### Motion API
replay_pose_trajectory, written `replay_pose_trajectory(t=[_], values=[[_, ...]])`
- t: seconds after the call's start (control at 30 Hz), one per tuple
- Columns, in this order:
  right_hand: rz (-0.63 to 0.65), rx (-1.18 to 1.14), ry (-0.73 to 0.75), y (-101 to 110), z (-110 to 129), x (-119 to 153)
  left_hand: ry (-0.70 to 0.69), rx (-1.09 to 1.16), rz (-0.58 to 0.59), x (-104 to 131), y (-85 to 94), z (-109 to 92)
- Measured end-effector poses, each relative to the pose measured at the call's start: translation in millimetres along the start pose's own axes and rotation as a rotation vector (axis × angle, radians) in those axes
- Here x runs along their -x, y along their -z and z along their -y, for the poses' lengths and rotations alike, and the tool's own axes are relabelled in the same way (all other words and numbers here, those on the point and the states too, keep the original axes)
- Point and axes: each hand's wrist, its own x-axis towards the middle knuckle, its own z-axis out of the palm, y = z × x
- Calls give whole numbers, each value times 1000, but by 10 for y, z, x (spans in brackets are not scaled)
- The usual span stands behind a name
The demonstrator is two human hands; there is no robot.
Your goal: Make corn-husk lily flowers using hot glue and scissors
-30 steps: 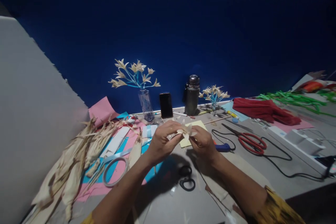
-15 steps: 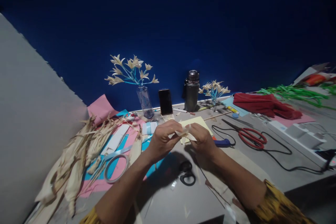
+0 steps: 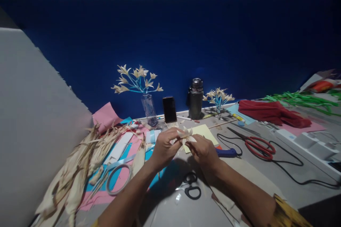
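Over the middle of the bench (image 3: pixel 169 211), a cream flower (image 3: pixel 186 135) is held up between two bare hands, in front of a yellow paper pad (image 3: pixel 206 134). The left hand (image 3: pixel 165 146) pinches it from one side, thumb against fingers; the right hand (image 3: pixel 204 151) grips low at its base. From where I stand, its petals look formed and spread, but I can make out no blue stem below them, so I'd judge it only partly made. Similar blooms, looking complete on blue stems, fill a tall clear vase (image 3: pixel 149 110) and a smaller clear vase (image 3: pixel 218 108) at the back. Plenty of dried corn husks (image 3: pixel 76 191) lie loose to the left, beside a roll of tape (image 3: pixel 108 182). Black-handled scissors (image 3: pixel 189 185) rest below the hands, untouched, as do red-handled shears (image 3: pixel 245 137) off to the right.
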Motion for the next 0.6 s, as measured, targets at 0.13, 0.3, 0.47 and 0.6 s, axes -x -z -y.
replay_pose_trajectory(t=[0.13,0.3,0.47,0.6], values=[[-3,-23,2,-18,-25,4,67,27,57,6,-24,23],[62,-28,-33,-42,-44,27,116,47,109,-11,-24,15],[127,-15,-80,-67,-54,57,169,68,154,-29,-13,-12],[168,-22,-109,-65,-37,39,227,47,162,-17,-13,30]])
